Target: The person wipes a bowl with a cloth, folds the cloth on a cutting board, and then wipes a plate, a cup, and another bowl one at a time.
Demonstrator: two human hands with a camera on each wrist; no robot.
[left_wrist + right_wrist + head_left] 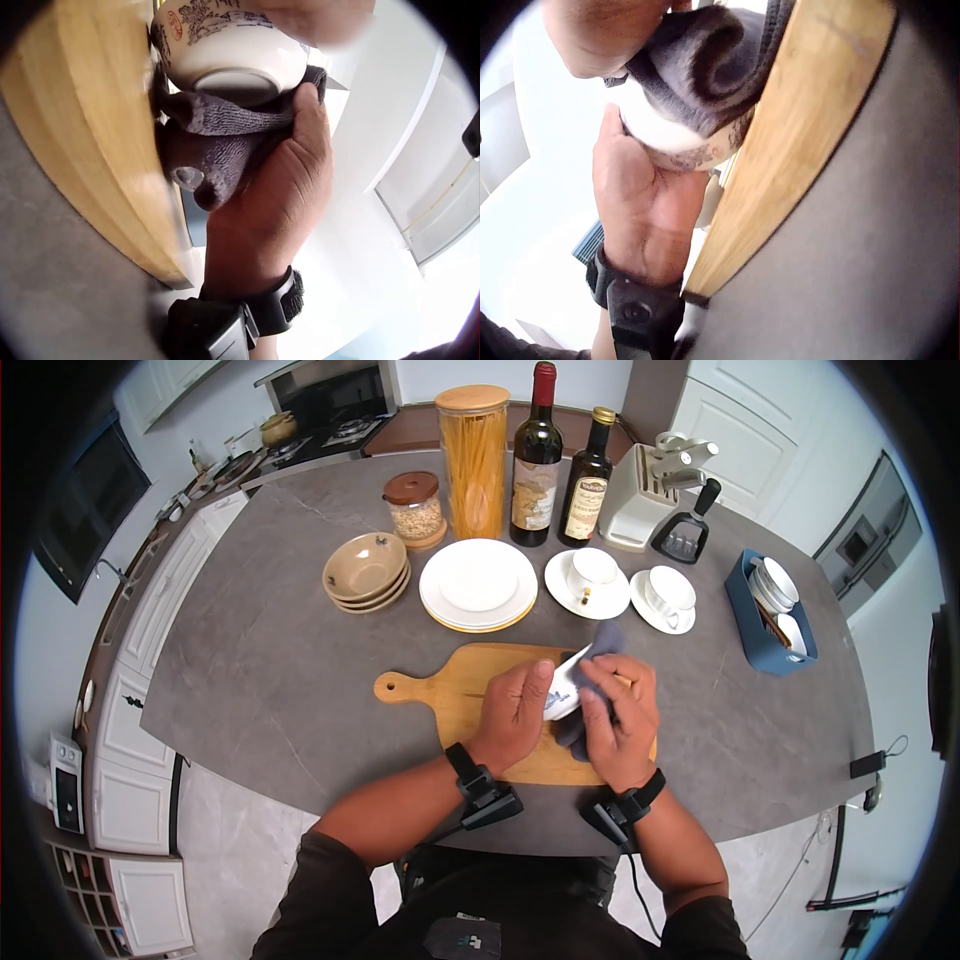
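Note:
Over the wooden cutting board (467, 672), my left hand (512, 710) holds a small white bowl (560, 698) tipped on its side. Dark landscape drawings and a red seal mark decorate the bowl's outside, and its foot ring shows in the left wrist view. A dark grey cloth (229, 142) is pinched in my right hand (625, 720) and lies against the bowl. From the right wrist side, the cloth (705, 64) is bunched over the bowl's rim, while the left palm (652, 202) supports the bowl from outside.
Behind the board stand stacked brown bowls (365, 572), white plates (478, 582), and two cups on saucers (590, 585). Farther back are a pasta jar (474, 470), an oat jar (415, 510), two bottles (537, 470) and a knife block (632, 500). A blue bin (765, 635) with dishes sits right.

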